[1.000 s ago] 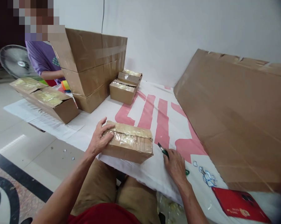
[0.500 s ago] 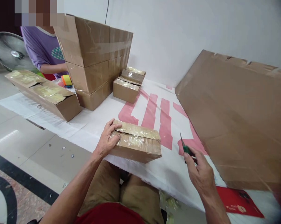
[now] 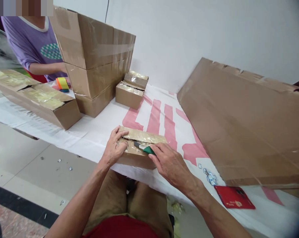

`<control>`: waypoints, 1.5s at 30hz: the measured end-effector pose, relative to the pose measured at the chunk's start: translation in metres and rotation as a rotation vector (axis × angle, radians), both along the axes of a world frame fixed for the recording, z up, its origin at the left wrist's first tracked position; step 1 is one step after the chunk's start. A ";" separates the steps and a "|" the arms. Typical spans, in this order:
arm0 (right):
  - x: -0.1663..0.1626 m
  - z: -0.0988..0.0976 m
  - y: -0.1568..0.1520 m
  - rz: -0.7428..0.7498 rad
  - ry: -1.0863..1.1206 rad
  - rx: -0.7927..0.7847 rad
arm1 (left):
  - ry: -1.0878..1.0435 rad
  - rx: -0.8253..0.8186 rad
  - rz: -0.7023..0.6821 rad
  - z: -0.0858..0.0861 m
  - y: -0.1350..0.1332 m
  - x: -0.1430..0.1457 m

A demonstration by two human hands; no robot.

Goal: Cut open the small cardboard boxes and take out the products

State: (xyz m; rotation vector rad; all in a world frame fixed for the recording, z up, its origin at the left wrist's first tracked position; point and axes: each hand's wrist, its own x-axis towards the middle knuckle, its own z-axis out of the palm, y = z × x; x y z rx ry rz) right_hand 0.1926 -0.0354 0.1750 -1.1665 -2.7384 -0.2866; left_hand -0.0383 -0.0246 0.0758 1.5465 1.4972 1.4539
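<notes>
While I've got the left hand gripping the left end of the small box, thumb and fingers over its top, I've got the right hand clenched around the green utility knife. Box sits on the white cloth, near edge, directly between both hands. Blade points at the left hand, over the taped top seam just short of the thumb; can't tell from my feed if it's biting into the tape.

Beyond the left hand: tall carton stack, two more small boxes beside it. Further left of that hand: pair of taped boxes, tape rolls behind, person in a purple top past those. Right of the right hand: red phone flat on the cloth, clear blue-edged scraps near it, big cardboard panel leaning behind both.
</notes>
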 end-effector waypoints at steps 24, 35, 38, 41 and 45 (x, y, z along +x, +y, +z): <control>0.029 0.004 -0.001 -0.045 -0.034 -0.035 | 0.014 -0.046 0.024 0.002 -0.001 -0.002; 0.017 -0.003 0.003 -0.068 -0.113 0.037 | 0.028 -0.047 0.029 0.002 -0.002 -0.002; 0.027 -0.005 0.001 -0.085 -0.117 0.032 | 0.031 -0.063 0.021 0.003 -0.001 -0.001; 0.030 -0.008 0.000 -0.094 -0.090 0.044 | 0.021 -0.074 0.015 0.002 0.001 0.001; 0.019 -0.008 0.002 -0.076 -0.080 0.068 | 0.012 -0.058 0.020 0.000 0.001 0.001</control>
